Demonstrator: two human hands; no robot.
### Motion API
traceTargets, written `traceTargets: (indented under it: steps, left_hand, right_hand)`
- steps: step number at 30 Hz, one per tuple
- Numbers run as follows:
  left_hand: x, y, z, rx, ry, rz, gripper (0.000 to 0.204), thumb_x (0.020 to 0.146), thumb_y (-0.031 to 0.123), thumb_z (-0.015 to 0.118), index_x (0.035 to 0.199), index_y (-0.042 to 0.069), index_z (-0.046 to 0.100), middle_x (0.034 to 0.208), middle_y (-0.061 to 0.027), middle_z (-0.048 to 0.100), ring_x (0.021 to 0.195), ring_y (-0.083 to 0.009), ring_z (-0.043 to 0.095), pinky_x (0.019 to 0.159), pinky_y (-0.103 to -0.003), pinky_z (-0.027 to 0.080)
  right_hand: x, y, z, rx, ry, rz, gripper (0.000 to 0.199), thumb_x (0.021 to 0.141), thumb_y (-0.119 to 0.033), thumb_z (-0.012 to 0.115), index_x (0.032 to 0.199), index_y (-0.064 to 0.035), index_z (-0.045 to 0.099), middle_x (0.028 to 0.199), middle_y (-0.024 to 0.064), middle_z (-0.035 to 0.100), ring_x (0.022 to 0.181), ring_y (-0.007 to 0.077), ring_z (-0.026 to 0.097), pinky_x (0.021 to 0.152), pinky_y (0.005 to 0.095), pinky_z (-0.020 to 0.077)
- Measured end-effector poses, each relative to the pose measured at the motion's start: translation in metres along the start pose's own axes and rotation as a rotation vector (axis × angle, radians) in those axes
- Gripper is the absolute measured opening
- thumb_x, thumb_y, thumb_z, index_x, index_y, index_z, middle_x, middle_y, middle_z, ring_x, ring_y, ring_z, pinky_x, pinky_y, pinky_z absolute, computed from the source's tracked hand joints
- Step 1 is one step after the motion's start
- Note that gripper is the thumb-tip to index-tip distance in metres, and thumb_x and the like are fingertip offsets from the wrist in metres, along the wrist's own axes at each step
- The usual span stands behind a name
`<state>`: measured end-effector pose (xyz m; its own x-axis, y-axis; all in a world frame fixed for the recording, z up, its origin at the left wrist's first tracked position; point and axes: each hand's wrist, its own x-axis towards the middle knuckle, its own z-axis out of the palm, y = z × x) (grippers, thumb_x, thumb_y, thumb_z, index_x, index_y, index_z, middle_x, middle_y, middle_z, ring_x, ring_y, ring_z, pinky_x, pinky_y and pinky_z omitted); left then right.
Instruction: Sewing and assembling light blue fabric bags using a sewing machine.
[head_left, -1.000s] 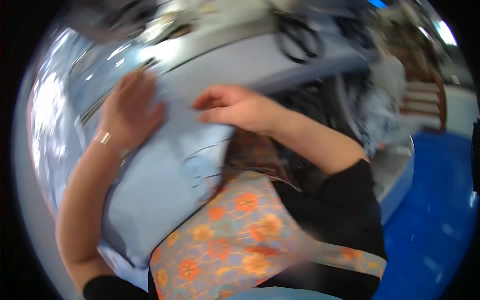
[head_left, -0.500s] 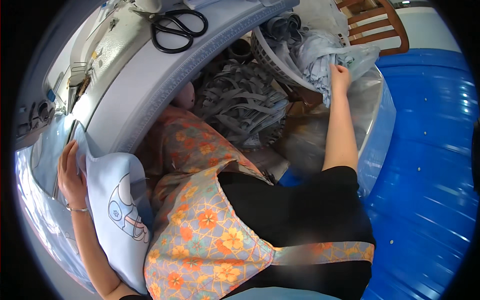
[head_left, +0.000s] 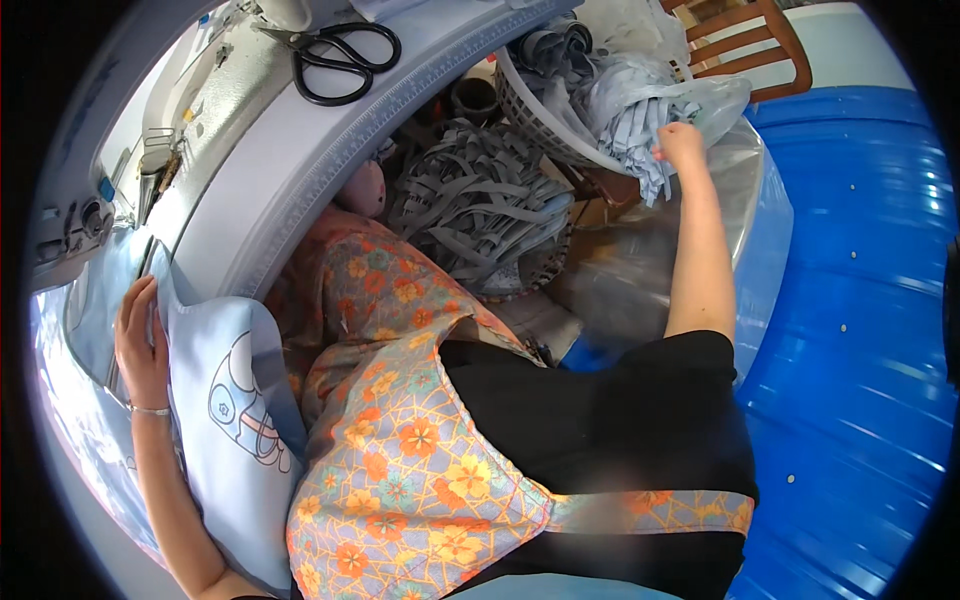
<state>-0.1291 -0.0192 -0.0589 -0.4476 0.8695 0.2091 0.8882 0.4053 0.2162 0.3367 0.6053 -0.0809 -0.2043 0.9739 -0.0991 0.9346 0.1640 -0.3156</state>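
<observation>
My left hand [head_left: 142,345] lies with its fingers stretched out on light blue fabric [head_left: 235,390] beside the sewing machine. The fabric has a printed cartoon figure and hangs over the table edge towards my lap. My right hand [head_left: 682,147] reaches far out to the right, its fingers closed at a bundle of pale fabric strips [head_left: 640,125]. Whatever those fingers pinch is hidden by the hand. The strips spill out of a clear plastic bag [head_left: 725,97] that rests in a grey plastic basket [head_left: 545,115].
Black-handled scissors [head_left: 345,62] lie on the sewing table [head_left: 240,200], behind its ruler-marked edge. Below stands another basket heaped with grey strips [head_left: 480,200]. A wooden chair [head_left: 790,50] is at the back right, and a large blue plastic surface [head_left: 850,300] fills the right side.
My right hand has drawn slightly to the right along the pale strips, and its fingers have curled in more. My left hand stays on the blue fabric. The view has shifted a little.
</observation>
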Motion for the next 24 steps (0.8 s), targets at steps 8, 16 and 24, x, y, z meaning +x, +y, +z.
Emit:
traceTargets:
  steps: [8, 16, 24]
  left_hand:
    - [0.002, -0.019, 0.015, 0.092, 0.02, 0.044, 0.033, 0.09, 0.005, 0.056, 0.123, 0.004, 0.06, 0.13, -0.0106, 0.059, 0.121, -0.0277, 0.055, 0.101, -0.036, 0.042]
    - [0.068, 0.075, -0.058, -0.156, 0.098, 0.219, 0.032, 0.093, -0.002, 0.052, 0.123, 0.003, 0.062, 0.119, -0.0138, 0.065, 0.113, -0.0259, 0.062, 0.096, -0.037, 0.049]
    - [0.12, 0.183, -0.053, -1.413, -0.366, -0.053, 0.034, 0.087, 0.018, 0.07, 0.116, 0.002, 0.061, 0.078, 0.0049, 0.056, 0.065, -0.0012, 0.051, 0.059, -0.016, 0.042]
  right_hand:
    - [-0.035, -0.03, -0.034, 0.445, -0.157, -0.037, 0.022, 0.088, -0.02, 0.057, 0.094, -0.0014, 0.067, 0.078, 0.0036, 0.068, 0.06, 0.01, 0.061, 0.05, 0.0236, 0.0412]
    - [-0.173, -0.208, -0.111, 0.582, -0.376, -1.026, 0.009, 0.091, -0.008, 0.062, 0.096, -0.0029, 0.067, 0.081, -0.0011, 0.062, 0.068, 0.0046, 0.052, 0.062, 0.0196, 0.0401]
    - [-0.186, -0.29, -0.1, 0.76, -0.502, -1.185, 0.015, 0.094, -0.016, 0.061, 0.09, -0.0045, 0.069, 0.08, -0.005, 0.064, 0.067, 0.0025, 0.051, 0.059, 0.0188, 0.0366]
